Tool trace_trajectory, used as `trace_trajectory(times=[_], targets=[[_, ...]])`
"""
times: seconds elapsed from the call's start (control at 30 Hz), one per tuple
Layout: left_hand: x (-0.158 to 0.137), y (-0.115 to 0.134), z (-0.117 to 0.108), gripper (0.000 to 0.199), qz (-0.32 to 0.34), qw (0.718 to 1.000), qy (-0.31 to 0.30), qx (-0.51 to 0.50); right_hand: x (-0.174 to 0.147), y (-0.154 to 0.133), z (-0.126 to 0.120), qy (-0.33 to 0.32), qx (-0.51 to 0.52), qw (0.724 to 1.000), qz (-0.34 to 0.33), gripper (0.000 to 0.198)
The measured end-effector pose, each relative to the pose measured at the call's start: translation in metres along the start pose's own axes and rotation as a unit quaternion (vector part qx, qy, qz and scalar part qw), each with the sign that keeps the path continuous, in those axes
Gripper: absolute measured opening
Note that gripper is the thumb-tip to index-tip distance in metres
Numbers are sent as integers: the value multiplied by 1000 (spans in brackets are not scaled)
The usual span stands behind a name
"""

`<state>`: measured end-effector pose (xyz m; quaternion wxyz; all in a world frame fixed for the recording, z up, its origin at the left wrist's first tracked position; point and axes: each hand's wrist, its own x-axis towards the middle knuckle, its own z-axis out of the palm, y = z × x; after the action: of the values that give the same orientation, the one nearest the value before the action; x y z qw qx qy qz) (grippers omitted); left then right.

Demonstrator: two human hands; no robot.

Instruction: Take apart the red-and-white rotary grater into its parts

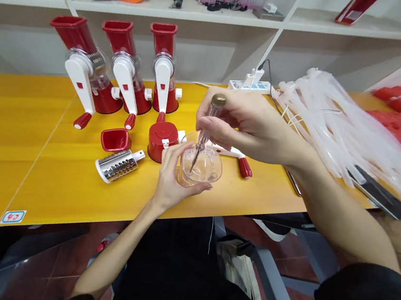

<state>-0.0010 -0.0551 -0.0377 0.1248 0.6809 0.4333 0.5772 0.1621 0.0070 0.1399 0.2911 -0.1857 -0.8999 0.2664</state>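
At the centre of the yellow table [39, 185], the left hand [171, 178] cups a clear plastic housing [201, 167], its fingers curled around the near and left sides so the part is held just above the table's front edge. The right hand [246, 124] comes in from 3 o'clock with its fingers closed around a screwdriver [206, 131] that has a clear handle and a brass cap; the shaft points down into the housing's open mouth. Just at 9 o'clock of the housing stands a red base [159, 140], with a red funnel piece [115, 139] and a metal grater drum [117, 165] farther at 9 o'clock. At 11 o'clock three assembled red-and-white grinders [123, 70] stand in a row. At 2 o'clock lies a bundle of white plastic strips [339, 126], and a white power strip [250, 85] sits at 12 o'clock.
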Motion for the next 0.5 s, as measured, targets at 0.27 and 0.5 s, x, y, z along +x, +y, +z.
trace_trajectory(times=[0.27, 0.5], targets=[[-3, -6, 6, 89, 11, 999, -18, -40, 4, -2, 1, -46, 12, 998, 48, 25], [-4, -4, 8, 85, 35, 999, 4, -19, -5, -7, 0, -43, -18, 999, 23, 25]])
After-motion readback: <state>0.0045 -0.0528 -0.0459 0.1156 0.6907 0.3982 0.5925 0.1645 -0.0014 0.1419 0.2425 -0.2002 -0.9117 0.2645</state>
